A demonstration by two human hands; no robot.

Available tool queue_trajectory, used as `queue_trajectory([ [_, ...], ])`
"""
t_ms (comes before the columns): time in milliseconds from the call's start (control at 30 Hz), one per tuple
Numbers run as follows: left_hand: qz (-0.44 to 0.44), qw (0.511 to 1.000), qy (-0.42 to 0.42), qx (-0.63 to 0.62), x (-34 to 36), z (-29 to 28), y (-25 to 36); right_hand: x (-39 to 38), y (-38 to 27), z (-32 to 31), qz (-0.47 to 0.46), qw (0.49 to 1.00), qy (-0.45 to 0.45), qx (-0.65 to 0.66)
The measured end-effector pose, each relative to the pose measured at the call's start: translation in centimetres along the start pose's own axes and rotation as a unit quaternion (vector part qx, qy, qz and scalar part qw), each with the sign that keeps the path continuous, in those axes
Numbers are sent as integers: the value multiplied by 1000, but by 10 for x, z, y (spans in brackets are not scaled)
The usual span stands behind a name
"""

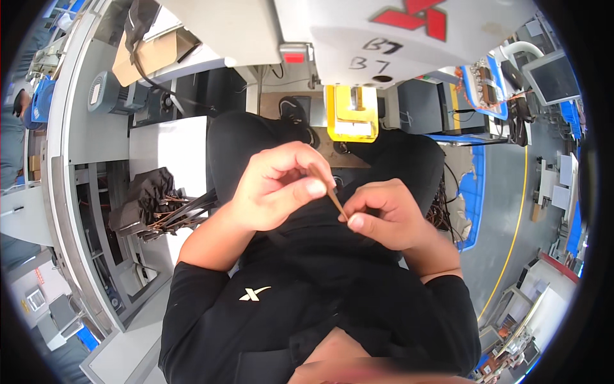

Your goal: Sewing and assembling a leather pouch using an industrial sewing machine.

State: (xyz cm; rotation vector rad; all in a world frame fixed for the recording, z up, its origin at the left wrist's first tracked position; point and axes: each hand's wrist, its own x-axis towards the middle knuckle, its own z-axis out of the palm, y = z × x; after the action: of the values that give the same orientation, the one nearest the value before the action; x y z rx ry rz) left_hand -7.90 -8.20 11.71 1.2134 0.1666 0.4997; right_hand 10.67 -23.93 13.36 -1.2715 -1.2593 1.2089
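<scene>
As each grip (278,185) (391,214) pinches it, the brown strip (336,201) slants lower-right

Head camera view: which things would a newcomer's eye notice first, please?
Probably the bright yellow frame at upper centre, just below the white machine with its red emblem. Then the thin brown strip in the middle, its upper part in the left hand and its lower end in the right hand.

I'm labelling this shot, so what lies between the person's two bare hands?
In the head view, a thin brown strip, its material unclear, slants from the bare left hand to the bare right hand, pinched by both.
</scene>
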Motion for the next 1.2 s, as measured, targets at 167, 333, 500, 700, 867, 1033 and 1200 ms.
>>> queue_trajectory([
  [167,-50,988,140,-33,-8,3,-1,10,-2,13,-30,998,20,-49],
  [333,-64,984,160,-51,-5,1,-3,12,-2,14,-9,999,15,-27],
  [500,-53,976,191,-91,1,2,0,7,-4,29,86,978,126,143],
  [700,-77,975,177,-110,4,-1,2,8,3,9,-285,863,174,-379],
  [867,-110,970,180,-124,4,-2,6,23,3,21,-424,841,81,-326],
  [1033,-109,980,149,-70,1,1,6,34,13,13,-374,896,39,-237],
  [1200,-93,980,154,-88,0,2,4,35,21,13,-324,929,29,-177],
])
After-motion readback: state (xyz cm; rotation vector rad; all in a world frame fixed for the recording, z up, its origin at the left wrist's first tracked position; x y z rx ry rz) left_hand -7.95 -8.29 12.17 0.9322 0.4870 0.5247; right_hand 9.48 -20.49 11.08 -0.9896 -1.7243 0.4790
